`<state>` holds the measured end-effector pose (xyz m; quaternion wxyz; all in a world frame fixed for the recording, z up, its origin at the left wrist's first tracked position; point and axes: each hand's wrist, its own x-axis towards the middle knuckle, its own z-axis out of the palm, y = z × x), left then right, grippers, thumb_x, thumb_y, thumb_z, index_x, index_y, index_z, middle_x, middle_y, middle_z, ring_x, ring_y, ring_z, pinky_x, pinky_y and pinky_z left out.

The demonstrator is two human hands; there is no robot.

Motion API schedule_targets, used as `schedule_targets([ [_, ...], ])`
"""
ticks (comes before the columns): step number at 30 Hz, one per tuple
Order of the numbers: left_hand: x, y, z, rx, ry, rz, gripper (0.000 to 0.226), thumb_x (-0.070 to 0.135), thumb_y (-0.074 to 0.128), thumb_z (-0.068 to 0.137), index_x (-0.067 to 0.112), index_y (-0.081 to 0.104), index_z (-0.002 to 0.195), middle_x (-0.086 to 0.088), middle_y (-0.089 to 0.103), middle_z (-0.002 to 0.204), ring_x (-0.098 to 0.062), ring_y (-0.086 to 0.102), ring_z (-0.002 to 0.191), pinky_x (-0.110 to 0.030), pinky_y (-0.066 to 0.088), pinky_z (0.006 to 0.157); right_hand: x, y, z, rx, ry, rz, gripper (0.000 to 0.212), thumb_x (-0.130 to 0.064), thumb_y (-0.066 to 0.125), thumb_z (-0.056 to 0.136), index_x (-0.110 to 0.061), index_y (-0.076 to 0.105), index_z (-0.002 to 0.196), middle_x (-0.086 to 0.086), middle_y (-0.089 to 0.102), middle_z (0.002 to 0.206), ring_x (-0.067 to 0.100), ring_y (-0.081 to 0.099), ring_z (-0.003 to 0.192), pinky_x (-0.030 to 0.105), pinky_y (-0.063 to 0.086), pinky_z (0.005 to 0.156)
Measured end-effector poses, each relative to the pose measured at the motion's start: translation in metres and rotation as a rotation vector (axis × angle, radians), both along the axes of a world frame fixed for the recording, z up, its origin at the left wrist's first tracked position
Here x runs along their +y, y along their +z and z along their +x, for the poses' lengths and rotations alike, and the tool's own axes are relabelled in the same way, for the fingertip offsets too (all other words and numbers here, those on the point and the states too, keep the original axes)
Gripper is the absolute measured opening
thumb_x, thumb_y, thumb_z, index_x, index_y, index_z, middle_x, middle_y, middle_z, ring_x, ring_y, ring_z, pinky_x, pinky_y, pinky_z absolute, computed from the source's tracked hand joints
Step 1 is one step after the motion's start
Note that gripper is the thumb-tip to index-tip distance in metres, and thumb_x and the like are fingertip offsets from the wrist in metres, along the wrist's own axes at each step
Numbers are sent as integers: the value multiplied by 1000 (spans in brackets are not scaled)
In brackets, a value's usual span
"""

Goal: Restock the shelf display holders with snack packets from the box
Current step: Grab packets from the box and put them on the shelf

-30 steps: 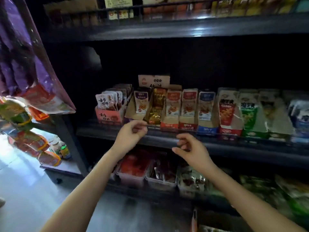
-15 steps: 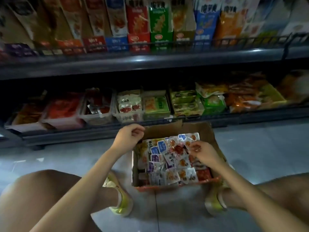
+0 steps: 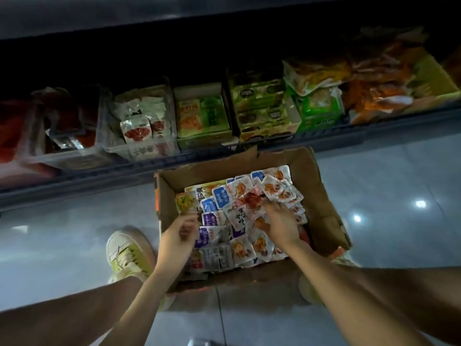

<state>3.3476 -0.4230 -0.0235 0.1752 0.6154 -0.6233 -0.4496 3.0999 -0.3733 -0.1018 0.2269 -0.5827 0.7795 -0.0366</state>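
Observation:
An open cardboard box (image 3: 321, 196) stands on the floor between my feet, full of several small snack packets (image 3: 239, 203) in white, blue, purple and orange. My right hand (image 3: 280, 224) reaches into the pile near the middle; its fingers bend down among the packets and the fingertips are hidden. My left hand (image 3: 178, 237) hovers over the box's left edge, blurred, with loosely curled fingers and nothing visible in it. Beyond the box, the lowest shelf holds display holders: a clear bin (image 3: 107, 148) of white-and-red packets and a green carton (image 3: 202, 138).
A dark shelf rail (image 3: 99, 178) runs in front of the holders, just behind the box. More cartons and loose orange bags (image 3: 374, 96) fill the shelf to the right. My shoes (image 3: 127, 250) flank the box on a glossy tiled floor (image 3: 386, 196).
The view has dropped from the upper shelf to the box on the floor. Both hands came down from the shelf rail; the right hand has pushed deeper into the packets.

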Motion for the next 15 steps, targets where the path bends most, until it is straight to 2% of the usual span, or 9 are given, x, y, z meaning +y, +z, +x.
schedule_targets([
  [3,7,-21,10,18,48,45,21,5,62,88,21,63,102,12,65,100,-2,60,94,-14,46,80,-29,-14,2,82,139,-56,56,-30,61,89,-12,44,139,9,45,143,29,37,135,42,27,111],
  [6,6,-28,12,70,98,80,23,7,61,89,26,63,101,7,66,105,-8,61,99,-18,46,81,-57,-27,1,170,273,84,74,-38,59,88,-15,23,149,8,25,156,27,17,145,44,13,117],
  [8,4,-26,9,125,99,106,28,7,60,89,34,61,98,7,66,104,-5,61,98,-17,46,81,-69,-31,-2,229,341,143,83,-41,62,86,-16,18,151,7,23,156,26,14,146,47,9,118],
  [12,3,-26,10,163,117,131,31,7,59,90,37,60,98,5,67,103,-9,62,98,-27,49,85,-63,-33,-6,378,373,106,83,-52,70,75,-14,38,142,11,45,140,30,35,132,49,18,113],
  [14,4,-27,11,160,129,153,29,7,59,90,34,61,98,4,67,103,-11,63,99,-30,50,87,-50,-34,-12,412,284,65,83,-62,72,65,-13,54,129,12,54,128,31,45,122,48,28,106],
  [15,5,-27,10,153,128,167,26,7,59,90,31,62,99,4,67,104,-11,63,100,-31,51,88,-42,-32,-16,366,204,37,79,-65,73,62,-14,60,122,11,58,122,31,50,116,46,33,101],
])
